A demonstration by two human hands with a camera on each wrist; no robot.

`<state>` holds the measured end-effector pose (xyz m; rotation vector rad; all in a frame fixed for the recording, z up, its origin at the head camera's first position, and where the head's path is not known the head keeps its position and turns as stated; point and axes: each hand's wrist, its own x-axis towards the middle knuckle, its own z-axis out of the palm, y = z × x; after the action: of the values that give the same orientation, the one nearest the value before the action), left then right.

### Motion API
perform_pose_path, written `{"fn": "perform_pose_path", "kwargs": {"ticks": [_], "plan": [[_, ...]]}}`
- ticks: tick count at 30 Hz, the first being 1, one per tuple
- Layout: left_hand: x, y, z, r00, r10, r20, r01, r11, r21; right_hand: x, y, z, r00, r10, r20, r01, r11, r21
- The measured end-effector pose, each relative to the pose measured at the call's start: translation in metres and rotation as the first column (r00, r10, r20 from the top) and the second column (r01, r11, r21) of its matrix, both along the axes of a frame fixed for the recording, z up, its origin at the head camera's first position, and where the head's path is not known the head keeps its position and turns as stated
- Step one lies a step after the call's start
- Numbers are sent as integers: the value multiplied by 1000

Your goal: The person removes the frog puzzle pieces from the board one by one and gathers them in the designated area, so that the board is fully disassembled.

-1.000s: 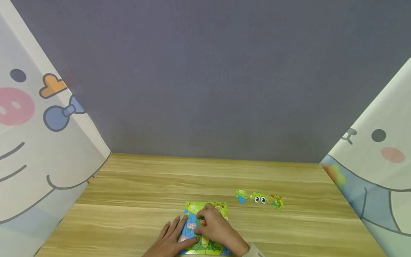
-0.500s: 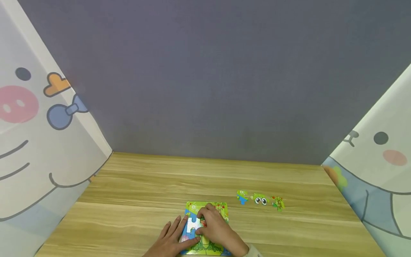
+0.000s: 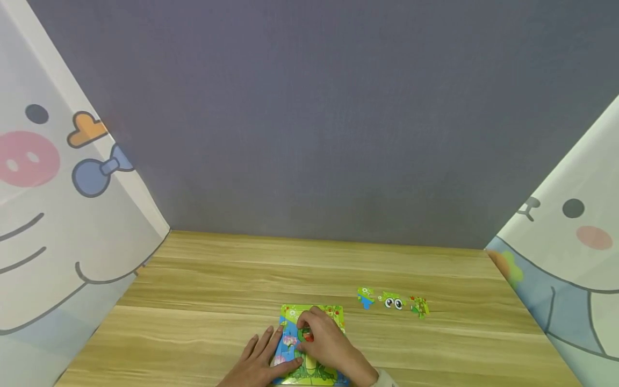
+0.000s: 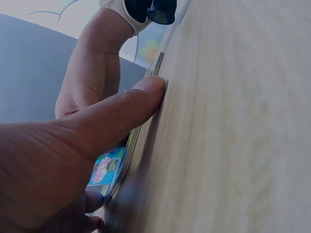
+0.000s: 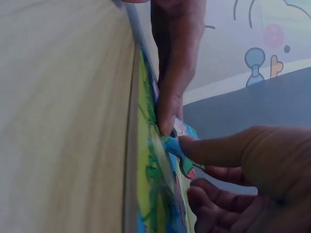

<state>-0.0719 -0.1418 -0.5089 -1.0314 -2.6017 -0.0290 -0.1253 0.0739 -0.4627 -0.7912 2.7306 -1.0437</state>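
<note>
Near edge of the table (image 3: 203, 301): both hands on the puzzle (image 3: 333, 312), a square board with a frog picture, lying flat at near centre. Left hand (image 3: 261, 357) lies flat, fingers straight, on the puzzle's left part and the wood beside it; left wrist view shows its thumb (image 4: 121, 114) pressed against the board's edge, gripping nothing. Right hand (image 3: 326, 341) sits over the puzzle's middle, fingers curled down. In the right wrist view its thumb (image 5: 218, 150) and fingers pinch a piece (image 5: 182, 158), blue and green with a red spot, slightly raised at the board surface; whether it is seated cannot be told. Left fingertip (image 5: 167, 116) presses the board just beside that piece.

Farther right, well apart from the board, three loose pieces lie in a row: a green-blue bit (image 3: 365, 296), an eyes piece (image 3: 393, 301), a green-red bit (image 3: 418, 306). Beyond, grey wall (image 3: 319, 118); cartoon panels stand left (image 3: 53, 215) and right (image 3: 570, 252).
</note>
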Motion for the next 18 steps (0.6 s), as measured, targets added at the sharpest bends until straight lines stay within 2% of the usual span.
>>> {"fn": "perform_pose_path", "kwargs": {"ticks": [6,18], "plan": [[-1,-1,-3,1000,-5,-20,5,1000,14,-6,2,-1,998,42,53,-36,993,-113],[-1,-1,-5,1000,-2,-25,2,1000,11,-13,6,-7,987,70,141,-36,972,-234]]}}
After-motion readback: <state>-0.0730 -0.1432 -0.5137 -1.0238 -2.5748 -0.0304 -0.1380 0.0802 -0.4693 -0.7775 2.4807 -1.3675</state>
